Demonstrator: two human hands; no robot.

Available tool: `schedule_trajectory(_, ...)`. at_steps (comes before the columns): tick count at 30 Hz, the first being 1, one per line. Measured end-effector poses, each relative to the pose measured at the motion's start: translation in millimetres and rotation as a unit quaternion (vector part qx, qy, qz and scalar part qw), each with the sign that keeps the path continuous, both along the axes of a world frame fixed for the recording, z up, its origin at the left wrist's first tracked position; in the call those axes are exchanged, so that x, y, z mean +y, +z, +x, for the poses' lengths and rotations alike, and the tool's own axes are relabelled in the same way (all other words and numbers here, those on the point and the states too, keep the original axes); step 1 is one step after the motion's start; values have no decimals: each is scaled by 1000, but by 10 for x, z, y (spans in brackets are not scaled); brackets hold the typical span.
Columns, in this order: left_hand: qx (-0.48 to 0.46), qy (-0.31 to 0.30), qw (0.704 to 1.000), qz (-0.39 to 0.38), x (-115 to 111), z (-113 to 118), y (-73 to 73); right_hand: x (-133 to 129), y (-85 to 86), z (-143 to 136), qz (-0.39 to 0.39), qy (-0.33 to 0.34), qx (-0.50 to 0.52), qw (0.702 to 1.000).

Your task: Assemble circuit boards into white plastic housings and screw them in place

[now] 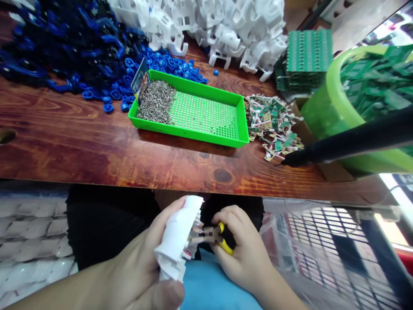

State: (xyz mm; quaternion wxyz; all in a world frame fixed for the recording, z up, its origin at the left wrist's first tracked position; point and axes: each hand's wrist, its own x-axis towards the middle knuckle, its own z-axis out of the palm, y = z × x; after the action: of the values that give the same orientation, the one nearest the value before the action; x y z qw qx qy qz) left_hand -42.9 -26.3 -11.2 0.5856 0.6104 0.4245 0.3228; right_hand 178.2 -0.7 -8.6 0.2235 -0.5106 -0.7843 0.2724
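White housing (178, 230) and right hand (247, 252) partly hide yellow-handled pliers (218, 234).

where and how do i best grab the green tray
Probably by the near long wall of the green tray, left of its middle, coming from the person's side. That raised wall faces the person, whereas blue parts crowd the far wall and loose circuit boards the right end. Small metal pieces heap at the left, so weight likely sits there.
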Motion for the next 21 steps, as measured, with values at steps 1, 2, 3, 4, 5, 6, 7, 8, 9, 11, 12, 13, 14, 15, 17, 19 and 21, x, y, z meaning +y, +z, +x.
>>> schedule_trajectory(1, 7, -2, 1000, 17, -8, -1, -8, 1, 6, -1, 9, 0, -5, 1000)
schedule_trajectory(2, 15, -2, 999, 34, -14, 0, -15, 2, 12, 0, 18, 0, -11, 1000)
schedule_trajectory(3, 20, -1, 999, 49, -20, 0, -21, 2, 18, 2, 26, -1, -15, 1000)
schedule_trajectory(4, 24, 0, 998, 58, -24, 0, -24, 2, 23, 5, 32, -2, -19, 999)
schedule_trajectory(5, 26, -1, 998, 62, -27, -1, -25, 1, 27, 8, 37, -4, -22, 999)
schedule_trajectory(6, 28, -4, 998, 63, -29, -4, -24, -1, 29, 11, 41, -5, -27, 999)
schedule_trajectory(7, 29, -7, 998, 64, -29, -8, -20, -3, 31, 14, 45, -6, -30, 999)
schedule_trajectory(8, 31, -9, 997, 63, -29, -13, -15, -5, 31, 17, 49, -6, -34, 998)
schedule_trajectory(9, 33, -10, 997, 63, -28, -19, -10, -7, 30, 19, 53, -7, -38, 998)
schedule_trajectory(11, 42, -10, 997, 59, -23, -28, 2, -9, 30, 23, 60, -5, -44, 997)
schedule_trajectory(12, 45, -10, 997, 57, -20, -30, 7, -8, 31, 25, 63, -5, -46, 997)
schedule_trajectory(13, 46, -11, 997, 54, -17, -31, 13, -5, 33, 26, 66, -6, -48, 997)
schedule_trajectory(14, 48, -11, 997, 51, -14, -31, 18, -2, 37, 28, 69, -8, -51, 996)
schedule_trajectory(15, 49, -11, 997, 50, -12, -28, 22, 3, 42, 29, 74, -9, -53, 996)
schedule_trajectory(17, 51, -9, 998, 45, -12, -21, 29, 13, 56, 32, 79, -12, -60, 995)
schedule_trajectory(19, 55, -3, 998, 41, -18, -13, 27, 22, 67, 37, 82, -12, -66, 994)
schedule_trajectory(21, 56, 3, 997, 44, -27, -8, 18, 26, 71, 45, 84, -9, -70, 994)
